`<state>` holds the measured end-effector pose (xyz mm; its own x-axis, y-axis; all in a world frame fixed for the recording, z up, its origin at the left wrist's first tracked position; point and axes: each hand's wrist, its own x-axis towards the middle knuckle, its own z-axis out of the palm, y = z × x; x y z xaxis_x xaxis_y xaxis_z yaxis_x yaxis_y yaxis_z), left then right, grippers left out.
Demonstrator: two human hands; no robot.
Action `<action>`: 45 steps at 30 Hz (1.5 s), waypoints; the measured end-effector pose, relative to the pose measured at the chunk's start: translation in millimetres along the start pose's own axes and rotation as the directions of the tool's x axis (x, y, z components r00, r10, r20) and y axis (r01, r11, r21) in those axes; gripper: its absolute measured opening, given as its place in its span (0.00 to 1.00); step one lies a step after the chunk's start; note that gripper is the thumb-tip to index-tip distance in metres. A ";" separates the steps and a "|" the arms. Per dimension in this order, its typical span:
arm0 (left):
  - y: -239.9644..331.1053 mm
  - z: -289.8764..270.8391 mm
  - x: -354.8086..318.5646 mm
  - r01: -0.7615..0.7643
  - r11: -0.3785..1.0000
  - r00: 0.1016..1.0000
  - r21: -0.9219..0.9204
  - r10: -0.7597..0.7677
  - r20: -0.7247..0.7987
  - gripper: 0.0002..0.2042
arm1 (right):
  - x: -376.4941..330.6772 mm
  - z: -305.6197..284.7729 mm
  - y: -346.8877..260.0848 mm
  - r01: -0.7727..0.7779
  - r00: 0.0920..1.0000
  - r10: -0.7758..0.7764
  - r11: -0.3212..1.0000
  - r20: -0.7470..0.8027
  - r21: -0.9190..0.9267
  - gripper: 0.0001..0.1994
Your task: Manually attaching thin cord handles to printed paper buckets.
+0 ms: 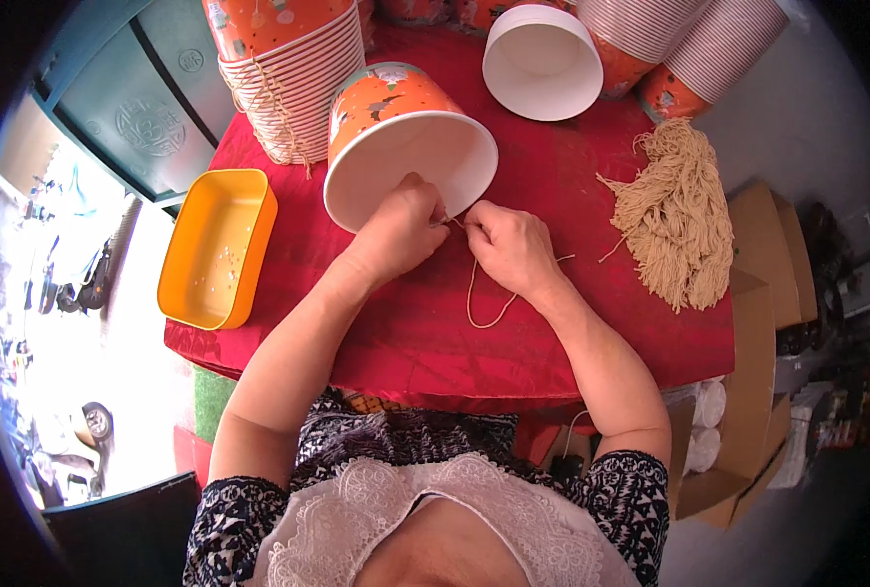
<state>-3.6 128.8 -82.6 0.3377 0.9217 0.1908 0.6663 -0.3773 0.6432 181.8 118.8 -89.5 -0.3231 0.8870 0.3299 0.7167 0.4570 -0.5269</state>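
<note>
An orange paper bucket (396, 98) with a white rim lies tilted on the red-covered table, its open mouth toward me. My left hand (403, 227) is closed at the lower rim, partly inside the mouth, pinching a thin beige string. Just to the right, my right hand (513, 247) is closed too, with thumb and forefinger on the same string between the hands. A loose length of string (472, 303) loops down onto the cloth below my right hand. The fingertips partly hide where the string meets the bucket.
A yellow plastic tub (169, 264) with small white bits sits at the left edge. Nested buckets (293, 98), with strings hanging on them, stand behind it. A single bucket (542, 64) and more stacks lie at the back right. Beige string (684, 215) is heaped at right, near cardboard boxes (767, 254).
</note>
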 end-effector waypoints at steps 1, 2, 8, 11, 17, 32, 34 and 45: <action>1.1 1.3 0.0 -0.019 0.999 0.999 0.038 0.020 -0.031 0.08 | 0.1 0.1 0.0 -0.001 1.000 0.001 1.000 0.005 -0.005 0.05; 0.0 3.2 0.0 -0.018 0.999 0.999 0.038 0.019 -0.032 0.08 | 0.0 0.2 0.0 0.000 1.000 0.000 1.000 0.005 -0.005 0.05; -6.0 7.7 0.8 -0.064 0.996 0.993 0.055 0.069 -0.099 0.04 | -0.4 0.6 1.5 0.005 1.000 -0.005 1.000 0.005 -0.002 0.06; -2.5 2.8 1.6 -0.029 0.998 0.998 0.051 0.032 -0.048 0.03 | -0.2 -1.3 -0.2 0.005 0.999 -0.006 1.000 0.041 0.023 0.05; -0.4 2.7 3.6 0.031 0.999 0.996 0.032 -0.028 -0.080 0.05 | 0.1 -0.8 0.8 -0.007 1.000 0.007 0.998 0.007 0.060 0.05; 3.3 1.1 4.3 0.094 0.988 0.995 0.119 -0.090 -0.037 0.07 | -5.0 -3.5 -4.4 0.241 0.970 -0.241 0.969 0.007 0.058 0.03; 4.8 -0.3 4.4 0.096 0.994 0.994 0.050 -0.093 -0.052 0.07 | -2.6 -1.1 3.0 0.164 0.986 -0.164 0.983 -0.007 0.082 0.04; 3.7 18.9 -2.7 -0.137 0.973 0.982 0.185 0.158 -0.101 0.05 | 12.1 -1.0 7.3 -0.110 0.987 0.134 0.966 -0.090 0.236 0.13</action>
<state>10.5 123.2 -94.7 0.3694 0.8551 0.3639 0.7250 -0.5101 0.4628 183.7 132.8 -88.6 -0.1672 0.9308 0.3251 0.5819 0.3594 -0.7296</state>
